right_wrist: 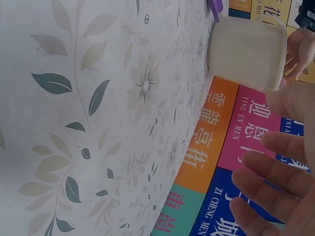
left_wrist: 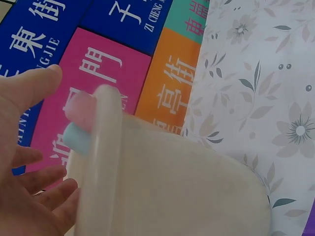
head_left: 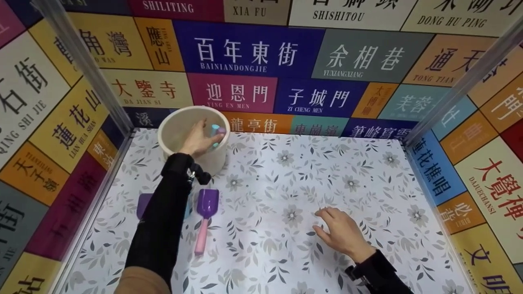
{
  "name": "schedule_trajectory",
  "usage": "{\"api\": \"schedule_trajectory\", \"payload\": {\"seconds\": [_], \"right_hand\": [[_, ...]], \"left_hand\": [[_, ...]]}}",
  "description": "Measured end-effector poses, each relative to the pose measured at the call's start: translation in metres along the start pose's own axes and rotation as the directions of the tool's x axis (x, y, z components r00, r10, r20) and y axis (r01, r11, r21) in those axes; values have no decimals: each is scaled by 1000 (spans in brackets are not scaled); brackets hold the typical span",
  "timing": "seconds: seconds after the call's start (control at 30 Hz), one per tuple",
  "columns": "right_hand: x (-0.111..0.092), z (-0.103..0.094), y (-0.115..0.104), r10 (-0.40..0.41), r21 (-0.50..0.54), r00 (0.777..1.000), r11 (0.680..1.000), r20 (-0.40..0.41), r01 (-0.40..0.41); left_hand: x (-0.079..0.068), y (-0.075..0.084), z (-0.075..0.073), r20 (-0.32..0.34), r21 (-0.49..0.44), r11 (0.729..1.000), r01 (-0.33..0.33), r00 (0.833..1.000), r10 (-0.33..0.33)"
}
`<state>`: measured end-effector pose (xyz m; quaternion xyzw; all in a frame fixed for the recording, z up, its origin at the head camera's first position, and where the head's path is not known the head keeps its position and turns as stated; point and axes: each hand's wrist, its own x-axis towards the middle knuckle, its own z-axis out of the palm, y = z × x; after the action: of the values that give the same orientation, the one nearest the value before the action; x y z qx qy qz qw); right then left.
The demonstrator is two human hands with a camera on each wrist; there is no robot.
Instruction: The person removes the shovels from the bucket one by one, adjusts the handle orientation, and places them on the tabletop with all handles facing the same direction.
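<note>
In the head view a cream bucket [head_left: 194, 111] stands at the back left. My left hand [head_left: 198, 139] is over its mouth, fingers spread. Small rounded pastel things, one purple [head_left: 221, 130] and one light blue [head_left: 215, 127], show between the hand and the bucket wall. The left wrist view has a pink rounded end [left_wrist: 81, 110] and a light blue one [left_wrist: 76, 138] by the rim, apart from the fingers; their kind cannot be told. My right hand [head_left: 341, 230] hovers over the table at front right, fingers loosely bent and holding nothing.
A toy shovel with purple blade [head_left: 208, 202] and pink handle lies in front of the bucket. Left of it, a purple piece [head_left: 144, 203] and something light blue [head_left: 188, 208] are partly hidden by the left arm. Sign-printed walls [head_left: 245, 49] surround the flowered table [head_left: 306, 175].
</note>
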<state>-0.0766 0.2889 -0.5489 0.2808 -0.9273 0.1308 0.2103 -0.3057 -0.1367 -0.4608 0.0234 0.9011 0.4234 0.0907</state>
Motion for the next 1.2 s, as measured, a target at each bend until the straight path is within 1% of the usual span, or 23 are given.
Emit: {"api": "schedule_trajectory", "payload": {"seconds": [0.17,0.37,0.5,0.63,0.77,0.97,1.2], "right_hand": [[-1,1,-3,-17,-5,1000,1000,8,17],[-2,2,-5,-28,-7,1000,1000,11,28],[-2,1,-6,-28,-6,999,1000,21,28],[-2,1,-8,-16,-1,999,1000,34,16],[-1,1,-10,-3,-5,998,1000,57,3],[-1,1,-12,18,-9,996,1000,90,-17],[0,0,-14,19,-15,996,1000,83,-18]], "left_hand": [[4,-3,3,10,1,1000,10,1000,-10],[7,-7,5,73,-6,998,61,995,-61],[8,-8,5,100,-10,998,68,993,-66],[10,-8,5,126,7,999,37,991,-38],[13,-9,7,137,13,1000,-6,991,4],[17,-9,10,138,40,997,-73,988,67],[18,-10,12,107,71,993,-96,990,89]]}}
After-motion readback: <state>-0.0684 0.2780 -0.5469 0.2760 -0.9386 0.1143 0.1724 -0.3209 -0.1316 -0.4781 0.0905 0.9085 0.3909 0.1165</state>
